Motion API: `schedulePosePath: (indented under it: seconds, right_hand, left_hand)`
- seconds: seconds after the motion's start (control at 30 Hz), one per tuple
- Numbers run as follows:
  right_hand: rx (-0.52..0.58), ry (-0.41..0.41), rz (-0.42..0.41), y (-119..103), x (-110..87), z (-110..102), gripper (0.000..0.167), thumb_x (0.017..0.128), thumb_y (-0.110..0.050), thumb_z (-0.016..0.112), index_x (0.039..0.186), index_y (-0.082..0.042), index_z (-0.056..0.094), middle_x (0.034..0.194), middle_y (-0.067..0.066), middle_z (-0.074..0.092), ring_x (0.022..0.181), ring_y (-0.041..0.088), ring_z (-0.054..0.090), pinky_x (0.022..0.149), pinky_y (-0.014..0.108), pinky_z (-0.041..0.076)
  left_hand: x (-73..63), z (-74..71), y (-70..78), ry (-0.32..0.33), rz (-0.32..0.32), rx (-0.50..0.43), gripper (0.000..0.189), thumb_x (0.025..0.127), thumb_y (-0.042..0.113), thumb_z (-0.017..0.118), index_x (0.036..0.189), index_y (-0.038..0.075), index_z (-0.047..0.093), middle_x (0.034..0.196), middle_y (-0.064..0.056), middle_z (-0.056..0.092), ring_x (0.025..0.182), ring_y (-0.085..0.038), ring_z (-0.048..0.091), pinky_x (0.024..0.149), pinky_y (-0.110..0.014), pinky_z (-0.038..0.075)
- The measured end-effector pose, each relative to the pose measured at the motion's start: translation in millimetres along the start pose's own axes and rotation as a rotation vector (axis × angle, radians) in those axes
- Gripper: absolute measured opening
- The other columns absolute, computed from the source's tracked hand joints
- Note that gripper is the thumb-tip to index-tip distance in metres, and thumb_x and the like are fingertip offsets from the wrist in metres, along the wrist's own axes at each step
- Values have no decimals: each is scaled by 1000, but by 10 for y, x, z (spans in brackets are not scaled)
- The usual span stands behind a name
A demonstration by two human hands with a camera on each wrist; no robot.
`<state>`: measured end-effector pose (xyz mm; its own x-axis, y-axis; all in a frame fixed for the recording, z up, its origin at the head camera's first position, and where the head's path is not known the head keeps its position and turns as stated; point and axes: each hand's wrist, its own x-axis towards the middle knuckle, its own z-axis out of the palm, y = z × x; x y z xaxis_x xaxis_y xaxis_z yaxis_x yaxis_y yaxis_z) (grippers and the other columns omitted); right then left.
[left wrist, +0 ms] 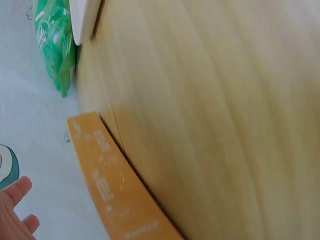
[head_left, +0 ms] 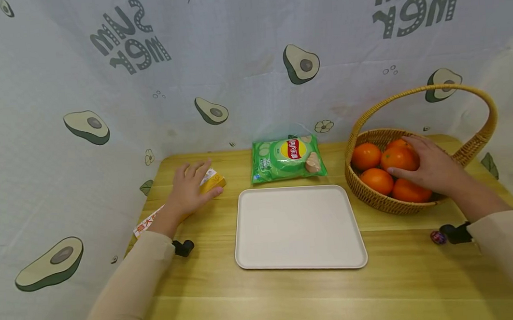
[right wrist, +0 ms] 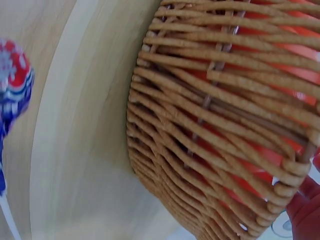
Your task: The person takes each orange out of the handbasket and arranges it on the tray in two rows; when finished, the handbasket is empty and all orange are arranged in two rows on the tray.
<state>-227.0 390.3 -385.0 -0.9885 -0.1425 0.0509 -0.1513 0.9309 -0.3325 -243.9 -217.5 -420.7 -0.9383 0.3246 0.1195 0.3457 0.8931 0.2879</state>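
Observation:
In the head view my right hand [head_left: 431, 168] reaches over the wicker basket [head_left: 382, 202], its thumb and fingers round the top orange [head_left: 399, 159] of several inside. The right wrist view shows the basket's woven side [right wrist: 215, 120] up close, with only part of the hand [right wrist: 307, 210] at the edge. My left hand [head_left: 187, 192] is spread above a long yellow-orange box [head_left: 214, 181] at the left of the table, holding nothing and partly hiding it. In the left wrist view the box [left wrist: 112, 180] lies on the wood, with two fingertips [left wrist: 19, 187] apart from it.
A white rectangular tray [head_left: 299, 228] sits mid-table, with a green bag of chips [head_left: 288, 159] behind it. A lollipop [head_left: 437, 237] lies in front of the basket, near the right wrist. The basket's tall handle [head_left: 427, 89] arches above. An avocado-print cloth [head_left: 242, 45] hangs behind the table.

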Motion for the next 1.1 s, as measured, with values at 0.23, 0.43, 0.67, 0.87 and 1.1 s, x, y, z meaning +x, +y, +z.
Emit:
schedulePosePath:
  seconds: [0.23,0.43,0.67,0.87,1.1]
  right_hand:
    - [31,-3,26,-50,-10,22,106,89,-52,74,160,3,17,156,42,23,132,63,30,101,81,30]
    - [81,16,37,-106,-23,19,105,90,-51,73,160,2,16,156,40,26,131,61,32,100,79,31]
    - [117,29,68,-154,-48,31,105,91,-51,72,161,2,13,158,39,23,133,62,30,99,79,31]
    - [141,32,80,-179,-65,81,104,92,-50,71,161,2,14,158,39,21,131,62,31,95,79,35]
    - [120,47,55,-151,-52,129,98,92,-47,72,159,2,20,159,38,23,131,62,32,95,80,34]
  left_hand:
    - [-100,99,142,17,-12,-52,89,92,68,58,164,32,21,164,-12,30,150,-46,23,120,-66,22]
    - [-176,160,216,23,23,-122,84,91,60,66,161,28,31,163,-12,33,148,-43,28,116,-67,32]
    - [-246,227,327,24,46,-172,79,92,55,69,157,23,39,154,-10,46,140,-36,41,114,-59,39]
    - [-295,312,398,-8,24,-217,78,92,53,70,157,21,40,143,-11,57,130,-33,52,107,-54,47]
    - [-334,418,461,-38,3,-253,74,93,50,70,155,20,43,125,-6,64,105,-24,59,94,-46,52]
